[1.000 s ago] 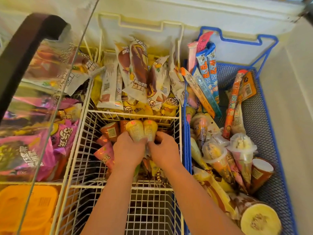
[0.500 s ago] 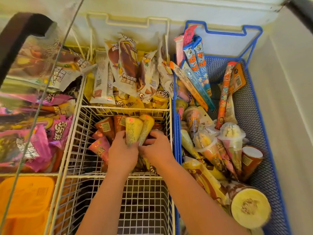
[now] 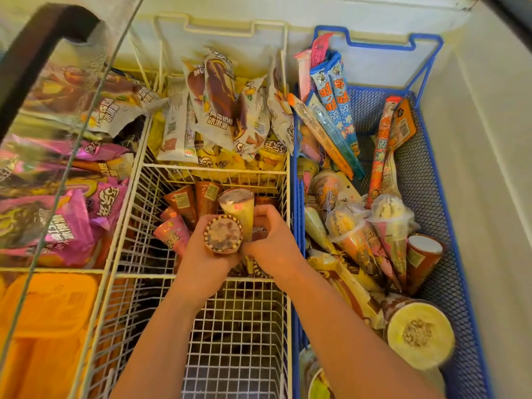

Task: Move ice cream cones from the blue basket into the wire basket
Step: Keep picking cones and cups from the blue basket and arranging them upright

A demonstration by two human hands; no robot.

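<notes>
Both my hands are inside the white wire basket (image 3: 138, 203), in its middle compartment. My left hand (image 3: 201, 254) grips a wrapped cone (image 3: 223, 234) whose round speckled lid faces the camera. My right hand (image 3: 273, 243) is curled round a yellow wrapped cone (image 3: 239, 205) that stands just behind it. Several brown and pink cones (image 3: 184, 205) lie in the same compartment. To the right, the blue basket (image 3: 431, 180) holds several more cones (image 3: 388, 223), some with clear domed lids.
Bagged ice cream bars (image 3: 218, 105) fill the wire basket's far compartment. Long ice pop sticks (image 3: 336, 110) lean at the back of the blue basket, and a round tub (image 3: 417, 335) lies at its near end. A glass lid with a dark handle (image 3: 34, 38) covers the left side.
The cone in my left hand has tipped up so its round lid now faces the camera. The yellow cone behind it now stands more upright. Both hands stayed in the same compartment.
</notes>
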